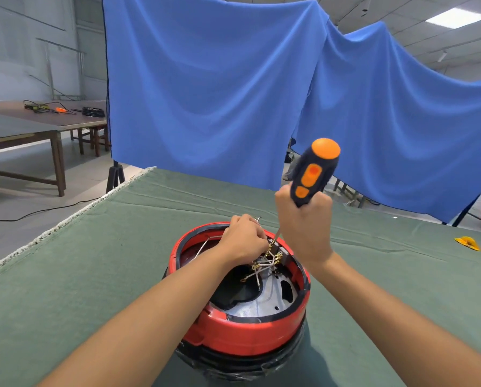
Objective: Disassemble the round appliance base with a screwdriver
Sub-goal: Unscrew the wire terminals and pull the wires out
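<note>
On the green worktop (122,247), mid-disassembly

Left hand (243,238) pinches wire terminals (267,261) inside the red appliance base (233,333); right hand (303,219) grips the screwdriver (314,171), fingers clamped; a steep tip could slip, likely jabbing fingers.

Blue curtain (205,88), wooden tables (52,127), grey floor (24,202), ceiling light (457,16)

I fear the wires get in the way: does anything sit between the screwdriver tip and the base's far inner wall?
Yes: loose wires with brass terminals cluster there; the left hand holds some aside beside the screwdriver shaft.
</note>
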The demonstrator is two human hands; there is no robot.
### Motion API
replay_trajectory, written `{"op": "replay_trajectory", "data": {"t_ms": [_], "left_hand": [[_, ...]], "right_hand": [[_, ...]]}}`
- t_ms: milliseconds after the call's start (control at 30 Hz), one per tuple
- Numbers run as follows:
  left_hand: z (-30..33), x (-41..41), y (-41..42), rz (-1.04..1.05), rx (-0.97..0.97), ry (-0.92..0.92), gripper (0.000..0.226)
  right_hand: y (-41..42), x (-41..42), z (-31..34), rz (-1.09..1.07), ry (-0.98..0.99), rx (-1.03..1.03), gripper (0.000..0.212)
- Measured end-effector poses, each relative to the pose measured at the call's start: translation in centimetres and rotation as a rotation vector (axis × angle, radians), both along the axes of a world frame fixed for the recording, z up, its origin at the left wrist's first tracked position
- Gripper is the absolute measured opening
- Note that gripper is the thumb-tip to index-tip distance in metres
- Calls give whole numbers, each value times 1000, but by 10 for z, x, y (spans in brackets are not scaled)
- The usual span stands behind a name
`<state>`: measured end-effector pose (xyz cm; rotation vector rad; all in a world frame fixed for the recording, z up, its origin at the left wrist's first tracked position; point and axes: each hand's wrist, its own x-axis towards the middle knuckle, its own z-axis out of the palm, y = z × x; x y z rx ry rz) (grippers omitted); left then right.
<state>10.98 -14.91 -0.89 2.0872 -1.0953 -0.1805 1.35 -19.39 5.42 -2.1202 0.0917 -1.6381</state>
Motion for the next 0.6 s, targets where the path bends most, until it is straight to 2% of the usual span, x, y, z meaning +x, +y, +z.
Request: {"op": "replay_trajectory", "data": {"t_ms": [133, 400, 600], "left_hand": [[1, -1, 1, 3, -5, 22, 12], [0, -1, 1, -11, -2, 21, 12], [-1, 3, 0, -28, -6, 49, 15]], "right_hand": [[-9, 4, 7, 62, 4, 261, 32], [-41, 15, 27, 27, 14, 524, 25], [-74, 28, 30, -6, -2, 764, 29]]}}
